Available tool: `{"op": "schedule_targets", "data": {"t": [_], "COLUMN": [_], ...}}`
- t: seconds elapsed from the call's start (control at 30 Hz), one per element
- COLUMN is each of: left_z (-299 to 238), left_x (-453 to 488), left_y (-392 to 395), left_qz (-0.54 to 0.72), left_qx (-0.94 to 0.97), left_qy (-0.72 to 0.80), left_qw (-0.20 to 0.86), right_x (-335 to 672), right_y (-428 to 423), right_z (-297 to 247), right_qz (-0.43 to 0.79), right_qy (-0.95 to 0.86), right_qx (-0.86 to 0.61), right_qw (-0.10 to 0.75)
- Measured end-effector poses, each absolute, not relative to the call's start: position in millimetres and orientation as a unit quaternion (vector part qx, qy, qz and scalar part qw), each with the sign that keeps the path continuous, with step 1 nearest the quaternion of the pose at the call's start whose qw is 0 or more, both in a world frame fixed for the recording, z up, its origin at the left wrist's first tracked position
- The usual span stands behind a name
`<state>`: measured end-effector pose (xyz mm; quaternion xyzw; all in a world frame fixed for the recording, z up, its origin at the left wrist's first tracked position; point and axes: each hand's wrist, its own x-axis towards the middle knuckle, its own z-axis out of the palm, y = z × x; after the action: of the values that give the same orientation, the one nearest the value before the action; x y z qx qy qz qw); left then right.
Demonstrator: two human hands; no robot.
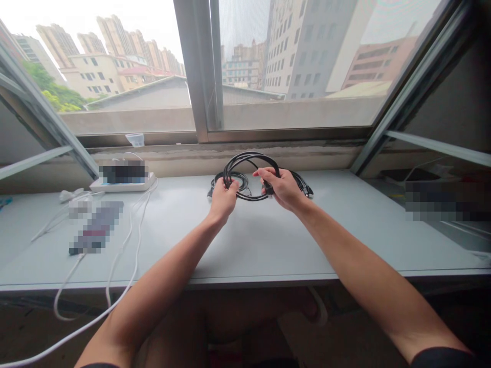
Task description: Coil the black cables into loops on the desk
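black cable coil (251,155) held well inside table's near edge (264,279)

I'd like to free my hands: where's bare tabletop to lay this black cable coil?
Bare tabletop lies between left forearm and right forearm, nearer than the black cable coil, and right of the right forearm. Crowded: the left end, with white power strip, white cable, pixelated device; and beyond the coil, with other black cables.

At least two cable coils (249,155) and one power strip (120,187) show.
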<state>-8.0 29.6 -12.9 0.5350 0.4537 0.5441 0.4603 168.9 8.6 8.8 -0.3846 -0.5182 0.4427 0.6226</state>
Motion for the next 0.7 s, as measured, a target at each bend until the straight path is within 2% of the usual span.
{"op": "schedule_targets", "data": {"t": [0.13,0.4,0.53,0.7], "left_z": [-5.5,1.1,3.1,13.6], "left_x": [-9.4,-19.9,-15.9,-17.4], "left_y": [25.9,26.9,27.0,19.4], "left_qz": [0.554,0.540,0.549,0.502], "left_qx": [0.464,0.451,0.451,0.469], "left_qy": [0.396,0.409,0.341,0.252], "left_qw": [0.567,0.581,0.616,0.682], "right_x": [166.4,152.6,151.9,155.5], "right_y": [10.0,6.9,8.7,14.4], "right_z": [4.1,-2.8,-6.6,-10.5], "right_qz": [0.436,0.451,0.439,0.445], "right_qy": [-0.510,-0.507,-0.527,-0.492], "right_qx": [-0.400,-0.385,-0.383,-0.399], "right_qw": [0.624,0.626,0.618,0.634]}}
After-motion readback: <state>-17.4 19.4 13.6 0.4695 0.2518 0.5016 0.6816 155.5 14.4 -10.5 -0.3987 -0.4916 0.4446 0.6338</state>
